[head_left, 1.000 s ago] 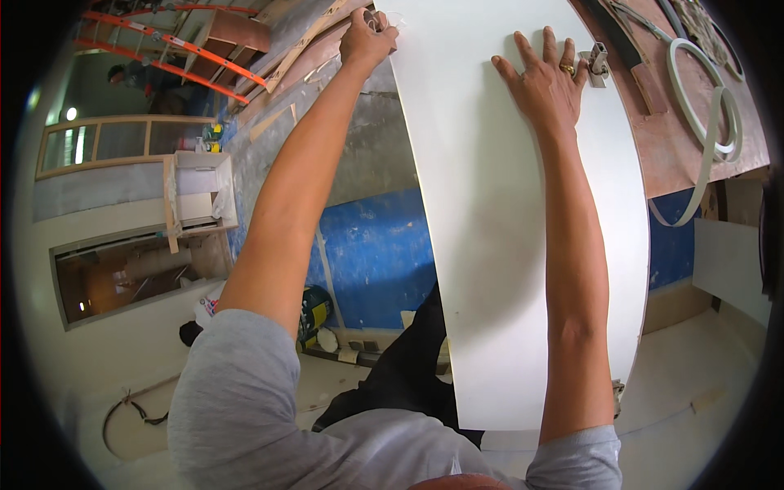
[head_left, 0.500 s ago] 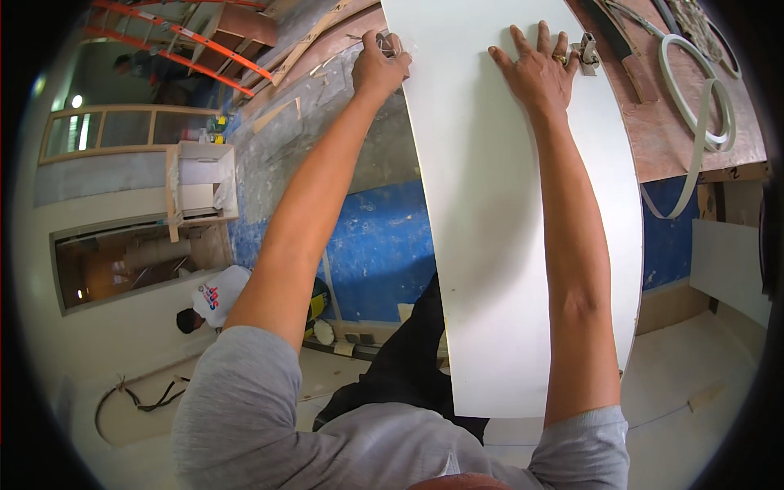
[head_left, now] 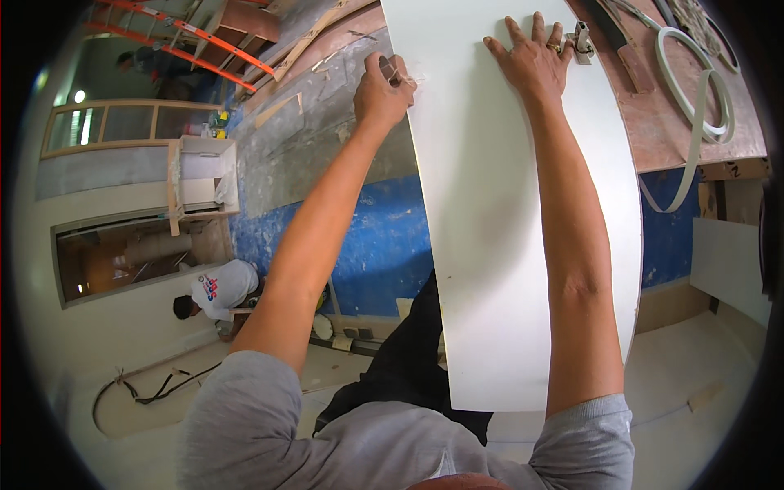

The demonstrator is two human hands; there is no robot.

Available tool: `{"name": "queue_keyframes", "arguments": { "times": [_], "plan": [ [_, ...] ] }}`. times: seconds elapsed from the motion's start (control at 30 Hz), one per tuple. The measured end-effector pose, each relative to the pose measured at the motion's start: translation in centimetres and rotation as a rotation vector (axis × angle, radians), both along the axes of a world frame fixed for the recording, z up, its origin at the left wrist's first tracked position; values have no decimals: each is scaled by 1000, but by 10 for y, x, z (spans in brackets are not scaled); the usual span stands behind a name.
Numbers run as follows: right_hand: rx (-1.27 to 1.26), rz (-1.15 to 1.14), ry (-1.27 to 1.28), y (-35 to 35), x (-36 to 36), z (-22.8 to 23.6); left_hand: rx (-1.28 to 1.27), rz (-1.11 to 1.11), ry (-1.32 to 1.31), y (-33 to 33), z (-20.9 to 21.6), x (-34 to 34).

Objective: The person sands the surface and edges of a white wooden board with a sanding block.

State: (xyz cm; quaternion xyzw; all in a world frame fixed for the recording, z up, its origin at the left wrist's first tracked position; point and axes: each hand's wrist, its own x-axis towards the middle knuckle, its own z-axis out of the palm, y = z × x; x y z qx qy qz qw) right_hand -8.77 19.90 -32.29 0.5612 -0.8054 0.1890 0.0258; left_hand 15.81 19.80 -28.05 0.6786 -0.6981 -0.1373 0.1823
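Note:
A long white panel (head_left: 490,245) stretches away in front of me. On its far part my right hand (head_left: 535,65) lies flat, fingers spread, with a ring on one finger. A metal cabinet hinge (head_left: 581,42) sits at the panel's right edge, close beside those fingers. My left hand (head_left: 384,96) is at the panel's left edge, its fingers curled around something small that I cannot make out. Those fingertips touch the edge or come very near it.
White edging strip (head_left: 663,82) lies coiled on the brown board (head_left: 604,122) at right, one end hanging down. Beyond my left hand are a grey and blue work surface (head_left: 376,237) and wood scraps. An orange ladder (head_left: 188,37) stands far left. A co-worker (head_left: 220,290) bends low at left.
My left hand has slid toward me along the panel's left edge. My right hand has shifted slightly away and left, still flat. The co-worker at left shows more fully.

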Motion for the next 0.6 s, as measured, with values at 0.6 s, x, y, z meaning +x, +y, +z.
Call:
{"name": "queue_keyframes", "arguments": {
  "times": [0.6],
  "plan": [
    [17, 227, 94, 44, -7, -4, -3, -22, 96, 64, -8, -10]
  ]
}}
